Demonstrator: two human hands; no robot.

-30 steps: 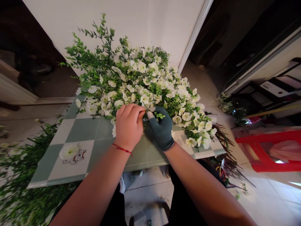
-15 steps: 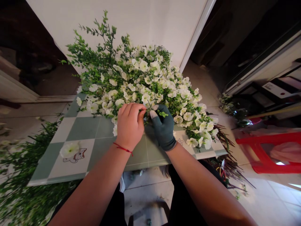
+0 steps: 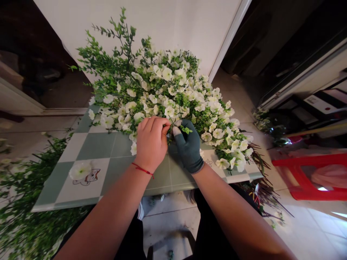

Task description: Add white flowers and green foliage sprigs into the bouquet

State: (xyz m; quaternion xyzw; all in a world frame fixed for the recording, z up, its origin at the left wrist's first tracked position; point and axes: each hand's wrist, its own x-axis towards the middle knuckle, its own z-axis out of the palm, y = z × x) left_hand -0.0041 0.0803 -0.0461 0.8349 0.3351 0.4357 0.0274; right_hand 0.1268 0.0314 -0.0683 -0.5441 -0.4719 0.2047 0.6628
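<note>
My left hand (image 3: 153,141), bare with a red cord at the wrist, is closed in a pinch at the front of a heap of white artificial flowers (image 3: 189,95). Beside it my right hand (image 3: 188,146), in a dark green glove with pale fingertips showing, is closed on a small green leafy stem (image 3: 186,129). The fingertips of both hands nearly meet at this stem. What the left fingertips pinch is mostly hidden, though it seems to be part of the same stem. One loose white flower (image 3: 80,170) lies on the checked tablecloth (image 3: 94,146) to the left.
Tall green foliage (image 3: 114,54) rises at the back left against a white panel (image 3: 151,21). More greenery (image 3: 29,213) lies below the table's left side. Scissors (image 3: 255,195) and brown stems (image 3: 261,162) are at the right, near a red stool (image 3: 298,173).
Both hands stay in nearly the same place, with fingers still together at the stem. The whole view has shifted very slightly.
</note>
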